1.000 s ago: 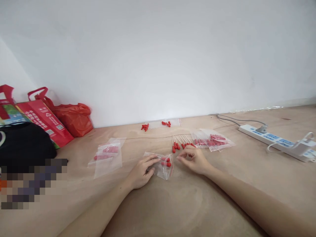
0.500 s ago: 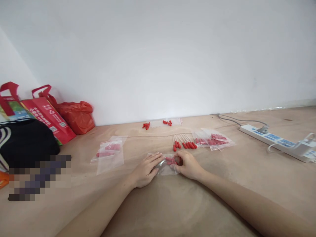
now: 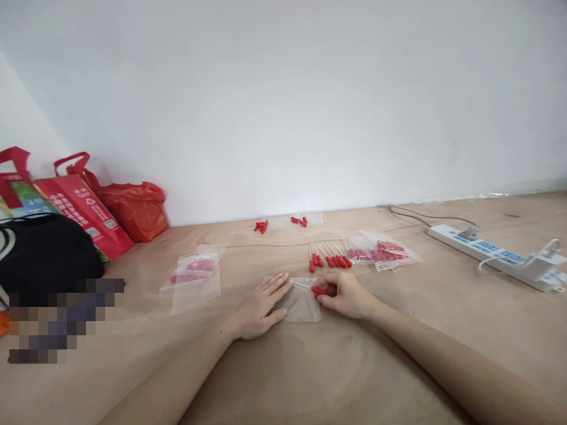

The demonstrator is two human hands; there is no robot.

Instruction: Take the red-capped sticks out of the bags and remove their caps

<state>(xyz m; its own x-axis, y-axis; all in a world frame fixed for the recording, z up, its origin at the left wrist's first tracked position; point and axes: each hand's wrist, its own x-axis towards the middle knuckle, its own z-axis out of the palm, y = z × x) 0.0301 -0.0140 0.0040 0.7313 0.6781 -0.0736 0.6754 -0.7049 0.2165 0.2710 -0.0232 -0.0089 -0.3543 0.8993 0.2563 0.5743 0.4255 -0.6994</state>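
A clear zip bag (image 3: pixel 301 310) lies flat on the wooden table before me. My left hand (image 3: pixel 261 308) rests on its left part, fingers stretched out. At the bag's right edge, my right hand (image 3: pixel 348 295) pinches red-tipped white sticks (image 3: pixel 319 292) by their red ends. The pale shafts run left across the bag's upper part; my fingers hide how many there are. Just beyond the right hand, several loose red-tipped sticks (image 3: pixel 339 261) lie side by side, red ends toward me.
Filled clear bags lie in a right pile (image 3: pixel 392 252) and a left pile (image 3: pixel 195 277). Small red pieces (image 3: pixel 261 226) lie near the wall. A power strip (image 3: pixel 491 251) with cables is at right. Shopping bags (image 3: pixel 84 212) and a black bag (image 3: pixel 48 254) stand at left.
The red ends have moved right, from inside the bag to its right edge, in my right hand's fingers. My right hand has shifted slightly right; my left hand stays on the bag.
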